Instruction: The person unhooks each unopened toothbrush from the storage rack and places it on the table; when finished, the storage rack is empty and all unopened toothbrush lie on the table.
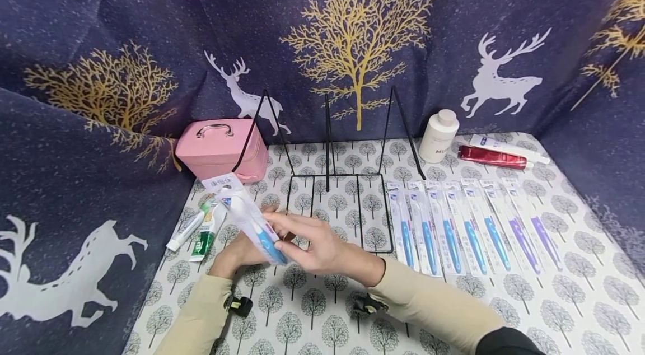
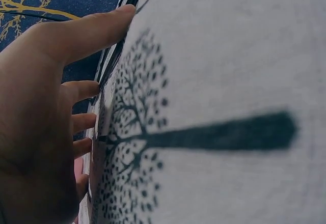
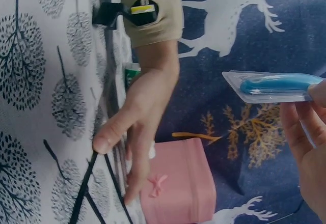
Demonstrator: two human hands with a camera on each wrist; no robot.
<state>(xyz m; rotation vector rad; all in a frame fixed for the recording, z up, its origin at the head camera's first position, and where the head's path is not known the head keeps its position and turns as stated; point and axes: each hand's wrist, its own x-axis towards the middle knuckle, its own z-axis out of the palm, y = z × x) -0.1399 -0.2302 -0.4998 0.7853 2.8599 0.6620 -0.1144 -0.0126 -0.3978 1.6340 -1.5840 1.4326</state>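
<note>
My right hand (image 1: 317,243) pinches a packaged toothbrush (image 1: 247,218) near its lower end, between thumb and fingers. It has a blue handle and a clear blister on a printed card, and is held tilted above the table. The right wrist view shows the blue end of this pack (image 3: 275,87) at the fingertips. Partly hidden behind the pack, my left hand (image 1: 244,254) is low at the near left of a black wire rack (image 1: 327,176). Its thumb tip is right at a rack wire in the right wrist view, with the fingers (image 3: 136,175) extended.
Several packaged toothbrushes (image 1: 450,232), blue and purple, lie in a row right of the rack. Behind them are a white bottle (image 1: 439,136), a red tube (image 1: 492,157) and a white tube (image 1: 509,148). A pink case (image 1: 221,148) and toothpaste tubes (image 1: 204,237) are at left.
</note>
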